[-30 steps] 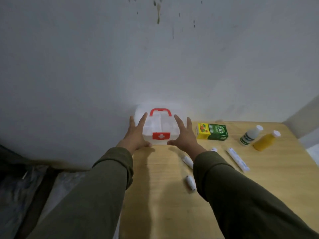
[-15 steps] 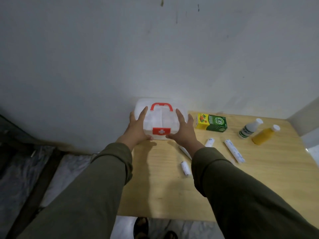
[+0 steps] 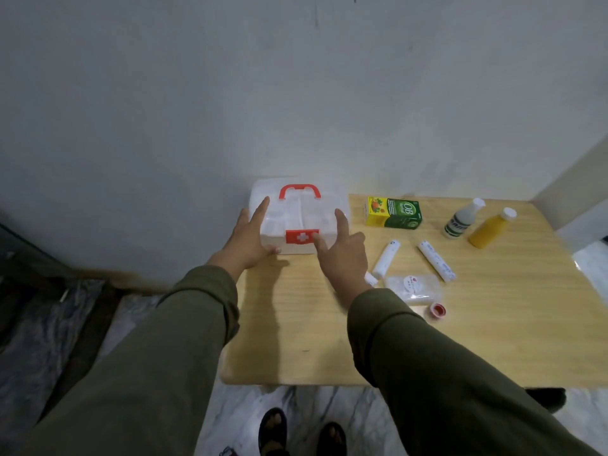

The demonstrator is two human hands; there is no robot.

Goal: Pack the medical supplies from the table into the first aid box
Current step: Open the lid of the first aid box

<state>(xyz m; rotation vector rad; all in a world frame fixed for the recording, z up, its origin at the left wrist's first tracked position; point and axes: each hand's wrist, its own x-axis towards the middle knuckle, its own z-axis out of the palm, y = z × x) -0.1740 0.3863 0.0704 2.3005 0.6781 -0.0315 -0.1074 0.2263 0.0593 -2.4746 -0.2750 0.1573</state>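
The first aid box is translucent white with a red handle and a red latch bearing a white cross. It stands shut at the table's back left, against the wall. My left hand clasps its left side, thumb at the lower front edge. My right hand has its thumb on the red latch and its index finger against the lid's right side. To the right lie a green and yellow carton, a white bottle, an orange bottle, two white rolls, a clear cotton bag and a small red-topped jar.
The wooden table stands against a grey wall; its front edge lies near my sandalled feet. A further small white roll shows partly behind my right wrist. Marble floor and a dark covering lie to the left.
My right thumb has slid onto the red latch. My head has tilted down and back, so the table's front edge, the cotton bag and the red-topped jar have come into view. The box has not moved.
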